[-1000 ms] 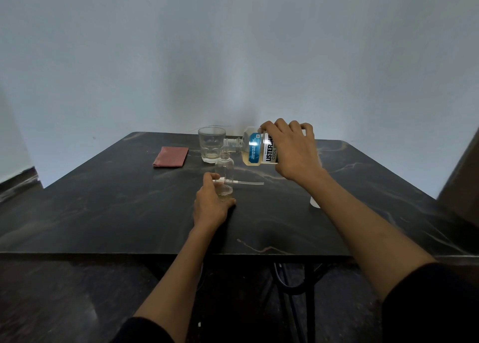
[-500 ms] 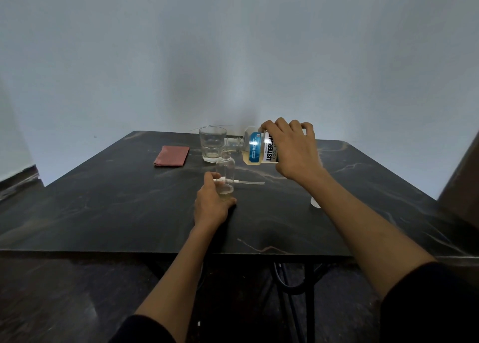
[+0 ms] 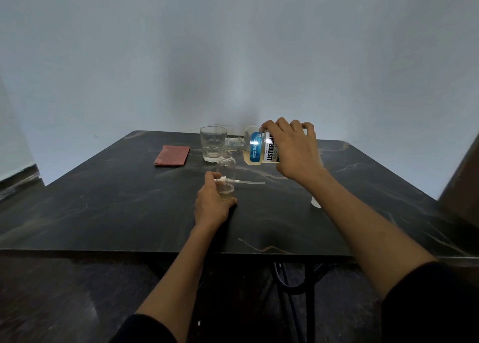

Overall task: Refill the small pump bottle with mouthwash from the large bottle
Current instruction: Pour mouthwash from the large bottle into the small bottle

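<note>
Pouring step: your right hand (image 3: 293, 148) tips the big bottle (image 3: 260, 148) over the small bottle (image 3: 226, 172).
Right hand is clenched round the big bottle's base end, bottle lying near level, its open neck just above the small bottle's mouth. Left hand (image 3: 212, 202) grips the small bottle low down, upright on the surface (image 3: 103, 207); only a little liquid shows at its bottom, so filling looks barely begun. Next you need a slow, steady tilt, necks kept lined up. Pump head (image 3: 243, 182) with tube lies just behind; glass (image 3: 213, 143) and cloth (image 3: 172, 155) further back.
</note>
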